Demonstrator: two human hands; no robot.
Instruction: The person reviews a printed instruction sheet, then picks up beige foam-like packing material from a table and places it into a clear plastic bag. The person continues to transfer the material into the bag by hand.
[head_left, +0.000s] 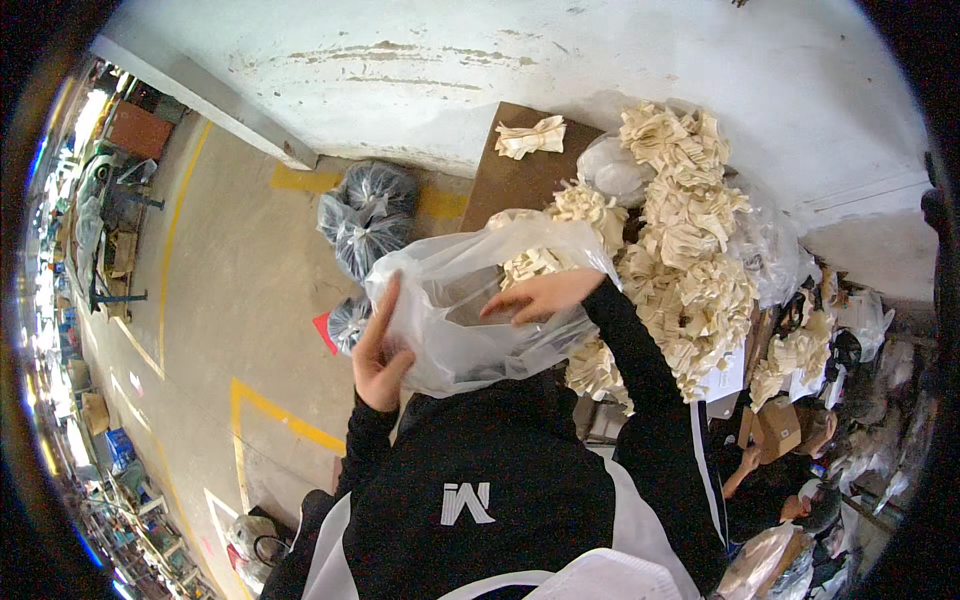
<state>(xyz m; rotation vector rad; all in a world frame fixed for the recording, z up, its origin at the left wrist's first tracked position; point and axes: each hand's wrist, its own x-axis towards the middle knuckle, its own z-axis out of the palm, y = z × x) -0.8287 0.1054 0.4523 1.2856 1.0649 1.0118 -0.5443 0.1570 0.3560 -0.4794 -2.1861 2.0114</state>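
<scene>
A clear plastic bag (440,345) is spread wide in front of my chest, its mouth facing up. My left hand (380,355) rests against the bag's left side, fingers stretched upward and thumb apart. Over the bag's mouth, my right hand (545,297) reaches in from the right with its fingers extended to the left and nothing visible in them. The film on the right side passes near my right wrist. Just beyond the bag lie bundles of cream-coloured strips (690,230), heaped on and around a brown board (480,190).
Dark filled plastic bags (368,215) stand on the floor ahead to the left. One strip bundle (530,137) lies alone on the board's far end. A white wall (500,70) closes off the far side. At the lower right, another person's hands (742,468) are near a cardboard box (777,432).
</scene>
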